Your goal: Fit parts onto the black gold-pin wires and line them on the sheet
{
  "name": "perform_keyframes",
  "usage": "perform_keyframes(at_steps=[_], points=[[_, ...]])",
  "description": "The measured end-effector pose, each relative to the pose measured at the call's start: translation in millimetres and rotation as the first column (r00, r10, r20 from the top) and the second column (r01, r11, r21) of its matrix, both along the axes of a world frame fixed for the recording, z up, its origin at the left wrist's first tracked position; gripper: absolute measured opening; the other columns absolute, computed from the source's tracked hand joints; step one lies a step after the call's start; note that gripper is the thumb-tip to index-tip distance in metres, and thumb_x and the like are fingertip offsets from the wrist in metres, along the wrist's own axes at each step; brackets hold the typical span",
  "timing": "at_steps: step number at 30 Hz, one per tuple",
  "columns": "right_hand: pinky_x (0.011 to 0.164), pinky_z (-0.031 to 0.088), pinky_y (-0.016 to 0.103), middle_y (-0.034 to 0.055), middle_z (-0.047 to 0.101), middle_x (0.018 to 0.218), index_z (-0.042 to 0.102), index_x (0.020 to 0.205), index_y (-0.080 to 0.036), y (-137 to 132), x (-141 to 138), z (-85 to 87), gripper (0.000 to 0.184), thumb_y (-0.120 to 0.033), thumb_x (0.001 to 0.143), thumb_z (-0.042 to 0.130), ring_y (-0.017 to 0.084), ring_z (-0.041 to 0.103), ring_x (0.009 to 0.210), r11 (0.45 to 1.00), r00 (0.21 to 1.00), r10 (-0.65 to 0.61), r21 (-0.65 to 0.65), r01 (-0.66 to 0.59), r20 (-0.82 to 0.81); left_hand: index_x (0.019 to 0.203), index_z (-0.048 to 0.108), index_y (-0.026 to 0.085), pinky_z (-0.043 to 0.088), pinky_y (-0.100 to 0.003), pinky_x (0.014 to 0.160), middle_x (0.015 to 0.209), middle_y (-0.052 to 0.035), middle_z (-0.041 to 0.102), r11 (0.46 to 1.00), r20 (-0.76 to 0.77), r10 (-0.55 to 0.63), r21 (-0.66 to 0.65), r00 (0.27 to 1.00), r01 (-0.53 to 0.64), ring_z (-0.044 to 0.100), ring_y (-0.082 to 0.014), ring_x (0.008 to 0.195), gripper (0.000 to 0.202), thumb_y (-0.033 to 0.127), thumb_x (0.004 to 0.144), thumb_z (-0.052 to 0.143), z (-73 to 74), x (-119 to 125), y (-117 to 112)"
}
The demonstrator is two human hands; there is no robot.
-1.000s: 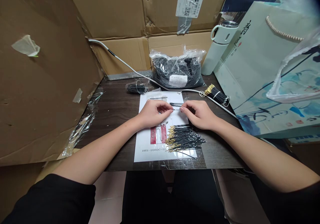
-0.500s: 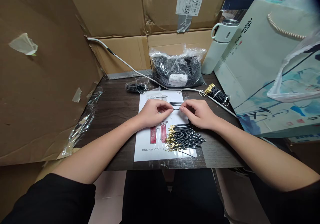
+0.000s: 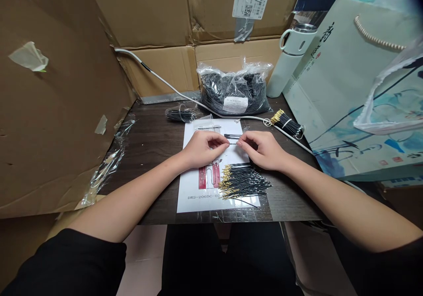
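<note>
Between my two hands runs a short black wire (image 3: 233, 144), pinched at both ends over a printed sheet (image 3: 191, 203). My left hand (image 3: 206, 148) closes thumb and forefinger on its left end. The right end sits in the fingertips of my right hand (image 3: 261, 149). What is on the wire's tips is hidden by the fingers. Just behind it lie several loose black wires (image 3: 232, 136). Nearer me, a pile of black wires with gold-coloured ends (image 3: 244, 181) covers the sheet's right part.
A clear bag of black wires (image 3: 234, 89) stands at the back, beside a pale bottle (image 3: 291, 62). Tied wire bundles lie at right (image 3: 287, 123) and left (image 3: 181, 114). A white cable (image 3: 165, 83) crosses behind. Cardboard walls (image 3: 66, 111) and a paper bag (image 3: 333, 93) flank the table.
Both hands keep the same pinch on the wire, almost still. The view has shifted very slightly.
</note>
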State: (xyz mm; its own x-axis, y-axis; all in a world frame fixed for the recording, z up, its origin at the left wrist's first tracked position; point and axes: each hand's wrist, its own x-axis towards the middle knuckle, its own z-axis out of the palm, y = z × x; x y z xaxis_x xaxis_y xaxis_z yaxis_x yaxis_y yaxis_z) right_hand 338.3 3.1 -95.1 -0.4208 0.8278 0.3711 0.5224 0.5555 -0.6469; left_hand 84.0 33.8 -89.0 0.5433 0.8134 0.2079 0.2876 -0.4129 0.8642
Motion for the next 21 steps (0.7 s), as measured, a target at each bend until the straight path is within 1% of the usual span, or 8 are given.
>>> perform_keyframes(at_steps=[10, 16, 21], points=[[0.075, 0.047, 0.034, 0.0044, 0.073, 0.084, 0.068, 0.091, -0.02, 0.4, 0.3, -0.6, 0.027, -0.037, 0.109, 0.059, 0.019, 0.064, 0.076, 1.0, 1.0, -0.001, 0.003, 0.001, 0.01, 0.1, 0.085, 0.015, 0.06, -0.03, 0.077, 0.094, -0.0083, 0.082, 1.0, -0.011, -0.002, -0.005, 1.0, 0.002, 0.074, -0.0162, 0.082, 0.017, 0.029, 0.094, 0.077, 0.3, 0.0, 0.1], [0.075, 0.047, 0.034, 0.0043, 0.073, 0.084, 0.068, 0.091, -0.02, 0.1, -0.5, -0.4, 0.027, -0.038, 0.109, 0.06, 0.019, 0.064, 0.075, 1.0, 1.0, -0.004, 0.001, 0.004, 0.004, 0.102, 0.084, 0.013, 0.062, -0.03, 0.078, 0.095, -0.0092, 0.082, 1.0, 0.002, 0.008, -0.03, 1.0, -0.008, 0.073, -0.0153, 0.079, 0.019, 0.028, 0.09, 0.081, -0.7, 0.3, 0.3], [0.074, 0.046, 0.034, 0.0041, 0.072, 0.085, 0.068, 0.091, -0.019, 0.4, 0.1, -0.6, 0.027, -0.037, 0.11, 0.06, 0.018, 0.064, 0.076, 1.0, 1.0, -0.003, 0.005, 0.003, 0.0, 0.1, 0.084, 0.014, 0.062, -0.03, 0.079, 0.095, -0.0087, 0.082, 1.0, -0.008, 0.011, -0.015, 1.0, -0.011, 0.074, -0.0153, 0.08, 0.016, 0.027, 0.092, 0.079, -0.7, 0.2, 0.7]])
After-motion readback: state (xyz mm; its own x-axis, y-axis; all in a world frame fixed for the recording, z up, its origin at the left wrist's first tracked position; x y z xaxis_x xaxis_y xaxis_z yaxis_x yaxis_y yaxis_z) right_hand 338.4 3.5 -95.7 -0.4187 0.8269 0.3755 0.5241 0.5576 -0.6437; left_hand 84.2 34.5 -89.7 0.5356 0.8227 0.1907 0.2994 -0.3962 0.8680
